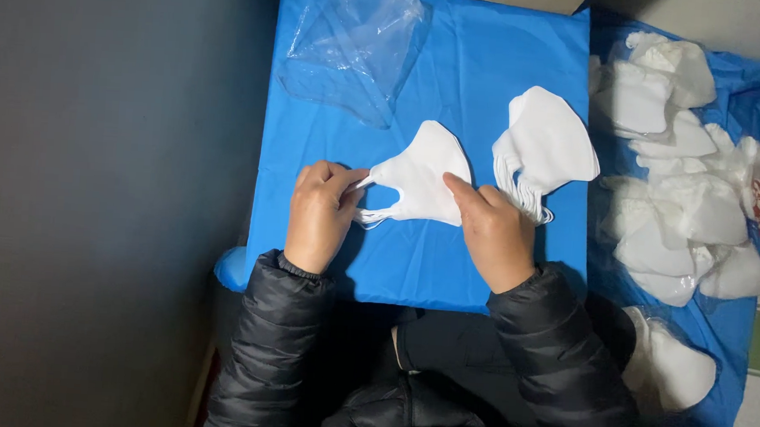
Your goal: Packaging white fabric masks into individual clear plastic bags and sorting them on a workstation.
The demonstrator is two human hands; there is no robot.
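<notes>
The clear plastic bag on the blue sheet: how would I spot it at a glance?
Start at the blue sheet covering the work surface and look to its far left corner. The clear plastic bag lies there, crumpled and empty. Unlike the white masks nearby, it is see-through, so the blue shows through it.

left hand (320, 214) pinches ear loops | right hand (493, 229) pins white mask (422, 176) | blue sheet (477, 61)

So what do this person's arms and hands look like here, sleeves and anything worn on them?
Both arms are in a black, glossy puffer jacket with horizontal quilted seams, and each sleeve ends in a snug ribbed black cuff at the wrist. The left hand and the right hand are bare: no gloves, and no rings or watch show from this view.
</notes>
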